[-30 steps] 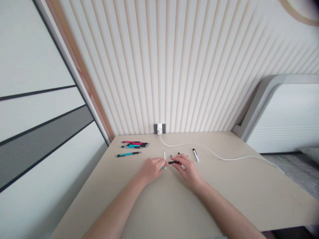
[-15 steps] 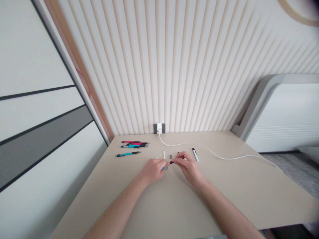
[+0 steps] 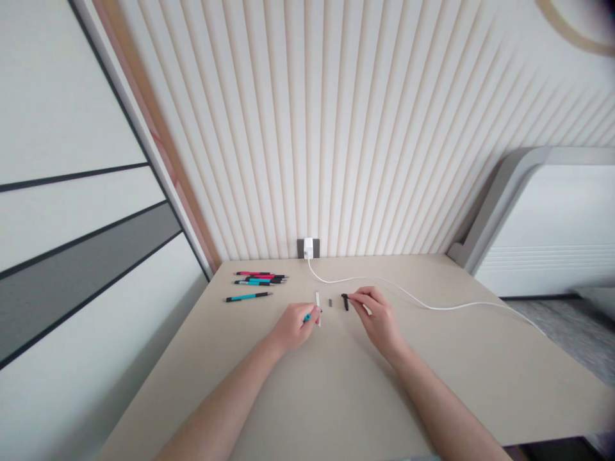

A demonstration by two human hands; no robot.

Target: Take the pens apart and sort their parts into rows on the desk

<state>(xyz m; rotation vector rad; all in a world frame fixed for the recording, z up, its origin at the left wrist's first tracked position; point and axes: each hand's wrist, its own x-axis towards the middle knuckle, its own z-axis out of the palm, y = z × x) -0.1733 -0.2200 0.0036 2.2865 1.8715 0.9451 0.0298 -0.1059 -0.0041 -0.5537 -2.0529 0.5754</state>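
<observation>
My left hand (image 3: 296, 326) is closed around a blue pen barrel (image 3: 307, 317), whose rounded blue end shows between the fingers. Just beyond those fingers lies a thin white refill-like tube (image 3: 317, 299), partly covered by the hand. My right hand (image 3: 377, 315) pinches a small black pen part (image 3: 344, 296) at its fingertips. Below that part, another slim black piece (image 3: 346, 305) lies on the table, close to or touching it. Between the two hands rests a small grey piece (image 3: 330, 303).
Several red, blue and black pens (image 3: 262, 279) lie in a group at the back left, with one blue pen (image 3: 248, 297) in front of them. A white charger (image 3: 308, 248) sits in the wall socket, its cable (image 3: 427, 305) running rightward over the table (image 3: 307, 397).
My hands have moved apart from their meeting point. The right one shifted right with the black part to the other black piece, now covering the white marker. The left tilted the blue barrel.
</observation>
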